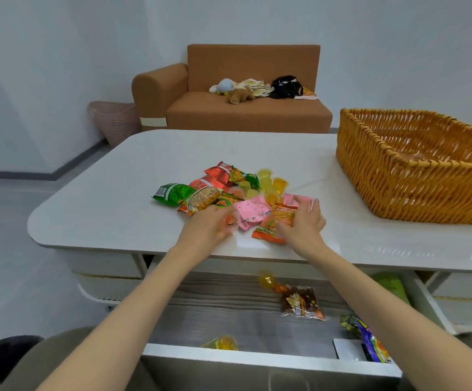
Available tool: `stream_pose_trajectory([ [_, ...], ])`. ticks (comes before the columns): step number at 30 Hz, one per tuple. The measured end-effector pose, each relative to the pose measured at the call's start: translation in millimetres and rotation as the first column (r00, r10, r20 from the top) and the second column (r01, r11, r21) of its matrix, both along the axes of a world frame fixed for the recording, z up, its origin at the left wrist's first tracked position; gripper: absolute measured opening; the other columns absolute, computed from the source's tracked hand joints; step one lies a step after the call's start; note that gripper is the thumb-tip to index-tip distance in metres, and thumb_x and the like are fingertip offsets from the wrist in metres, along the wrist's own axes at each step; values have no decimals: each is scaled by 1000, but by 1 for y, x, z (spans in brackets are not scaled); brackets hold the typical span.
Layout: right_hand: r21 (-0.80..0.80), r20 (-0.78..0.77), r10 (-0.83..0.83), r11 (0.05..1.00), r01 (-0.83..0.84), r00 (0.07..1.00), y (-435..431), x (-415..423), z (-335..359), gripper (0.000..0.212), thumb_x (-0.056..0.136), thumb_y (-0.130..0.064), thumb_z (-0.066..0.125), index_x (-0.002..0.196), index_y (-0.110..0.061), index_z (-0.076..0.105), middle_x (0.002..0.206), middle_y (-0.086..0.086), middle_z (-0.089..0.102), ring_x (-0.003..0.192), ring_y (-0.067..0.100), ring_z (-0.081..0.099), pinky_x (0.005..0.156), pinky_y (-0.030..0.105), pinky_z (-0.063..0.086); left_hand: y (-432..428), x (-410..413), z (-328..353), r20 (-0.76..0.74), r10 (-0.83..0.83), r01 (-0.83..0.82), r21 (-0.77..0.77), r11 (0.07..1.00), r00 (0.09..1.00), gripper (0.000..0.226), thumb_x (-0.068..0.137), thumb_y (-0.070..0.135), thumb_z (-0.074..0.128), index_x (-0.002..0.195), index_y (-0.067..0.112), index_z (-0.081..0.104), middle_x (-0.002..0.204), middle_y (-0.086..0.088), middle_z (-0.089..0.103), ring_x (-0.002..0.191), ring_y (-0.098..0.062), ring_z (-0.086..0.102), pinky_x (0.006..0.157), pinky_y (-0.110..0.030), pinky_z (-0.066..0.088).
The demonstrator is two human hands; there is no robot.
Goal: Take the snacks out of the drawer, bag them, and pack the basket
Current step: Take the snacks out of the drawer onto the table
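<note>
A pile of snacks [223, 190] is lying near the middle of the table [102, 210]. The left hand [208, 225] is being held at the pile's 6 o'clock edge. Its fingers are curled round a small orange item [228, 222], and blur is hiding what that item is. The right hand [306, 221] is being held at the pile's 4 o'clock with its fingers spread and relaxed over an orange packet [274, 227]. Nothing is being gripped by it, and whether the fingertips are touching cannot be told. A pink packet [250, 210] is lying between the two hands. In the pile, a green packet [172, 194] is lying at 9 o'clock, red packets [217, 173] at 12 o'clock and yellow jelly cups [268, 179] at 1 o'clock.

The basket [415, 176] is standing on the table at the pile's 3 o'clock, well apart from it.

The drawer [257, 359] is standing open at the pile's 6 o'clock, below the table edge. Inside it, a back cup [265, 279] is lying at 12 o'clock with a brown packet [302, 303] just beside it. A front cup [223, 344] is lying at 7 o'clock and a purple packet [370, 338] at 4 o'clock.

A sofa [246, 114] is standing beyond the table at 12 o'clock.
</note>
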State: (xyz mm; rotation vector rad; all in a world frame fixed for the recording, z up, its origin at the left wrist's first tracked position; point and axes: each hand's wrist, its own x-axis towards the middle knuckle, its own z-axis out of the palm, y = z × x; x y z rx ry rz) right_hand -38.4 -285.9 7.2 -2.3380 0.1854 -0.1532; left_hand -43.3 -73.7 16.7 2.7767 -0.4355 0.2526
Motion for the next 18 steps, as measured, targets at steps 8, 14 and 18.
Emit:
stream_pose_trajectory([
  [8,-535,212,332,827,-175,919,5,-36,-6,40,95,-22,55,135,-17,52,143,-3,46,129,26,33,96,36,44,-10,-11,-25,-123,52,-36,130,991,991,70,97,56,25,155,24,2,162,5,-6,146,-28,4,113,-50,22],
  [14,-580,263,377,797,-167,888,9,-20,-18,41,78,-1,74,117,-13,68,125,7,61,105,41,48,72,48,56,-13,-4,-33,-63,26,-14,188,982,998,55,105,39,16,153,26,-7,159,6,-19,144,-27,-25,116,-60,2],
  [18,-607,238,401,772,-187,884,10,-1,-17,40,91,-10,62,131,-13,58,140,8,50,115,42,41,90,48,48,-18,19,-36,-32,40,-34,188,982,999,64,96,55,1,154,27,0,160,-2,-18,142,-35,-26,115,-60,6],
])
